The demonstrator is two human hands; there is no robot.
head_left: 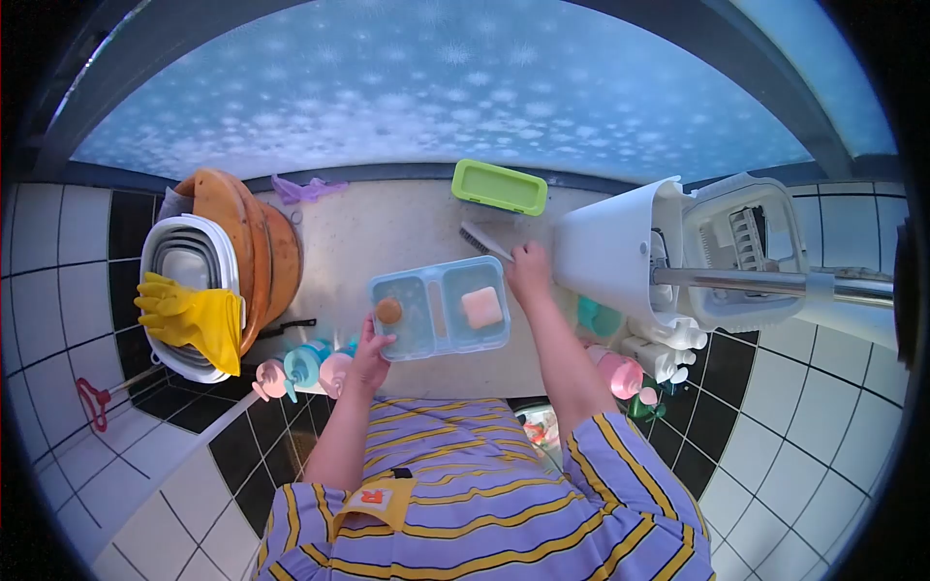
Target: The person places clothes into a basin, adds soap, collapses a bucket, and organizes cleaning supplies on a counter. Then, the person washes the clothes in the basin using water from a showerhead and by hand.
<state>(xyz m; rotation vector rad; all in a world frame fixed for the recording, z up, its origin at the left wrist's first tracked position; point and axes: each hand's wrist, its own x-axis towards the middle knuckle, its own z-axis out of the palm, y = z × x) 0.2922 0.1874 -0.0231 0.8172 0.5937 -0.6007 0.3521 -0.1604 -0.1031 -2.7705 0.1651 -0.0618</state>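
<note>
My left hand [368,356] grips the lower left edge of a light blue two-compartment soap dish [435,315], its thumb over the rim. A round brown piece [389,310], which looks like soap, lies in the left compartment. In the right compartment is a pale pink soap bar [481,308]. Just beyond the dish's right corner, my right hand [528,271] has its fingers closed on the end of a white brush [487,241] with dark bristles. Behind the brush, a green rectangular tray [499,187] sits near the window frame.
On the left, yellow rubber gloves [194,315] drape over a folded white basin [186,254] against a brown wooden bucket [276,252]. Pump bottles [305,366] line the counter's near edge. A white bin [620,250] and a metal pole [775,283] flank the right. Purple cloth [305,188] lies at the back.
</note>
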